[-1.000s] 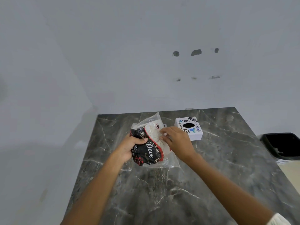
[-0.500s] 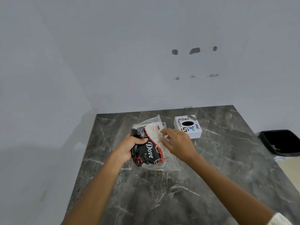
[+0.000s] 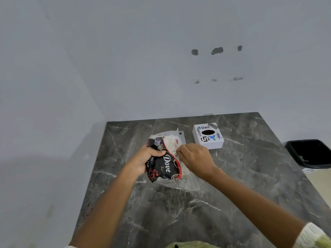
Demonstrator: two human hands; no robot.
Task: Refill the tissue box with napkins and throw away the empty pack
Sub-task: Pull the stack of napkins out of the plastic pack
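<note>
A napkin pack (image 3: pixel 167 167), black and cream plastic with "Dove" printed on it, is held just above the dark marble table (image 3: pixel 179 212). My left hand (image 3: pixel 143 161) grips the pack's left side. On the pack's right side, my right hand (image 3: pixel 194 157) pinches the plastic or the napkins at its open top; which one I cannot tell. A white tissue box (image 3: pixel 208 137) with stickers and a dark oval slot stands upright behind my right hand, apart from it.
A black bin (image 3: pixel 311 153) sits off the table's right edge, lower than the tabletop. White walls close the table at the back and left. The pack's loose clear plastic trails onto the table below it.
My right hand's fingers have shifted slightly along the top of the pack. My left hand keeps its grip. The view has tilted a little.
</note>
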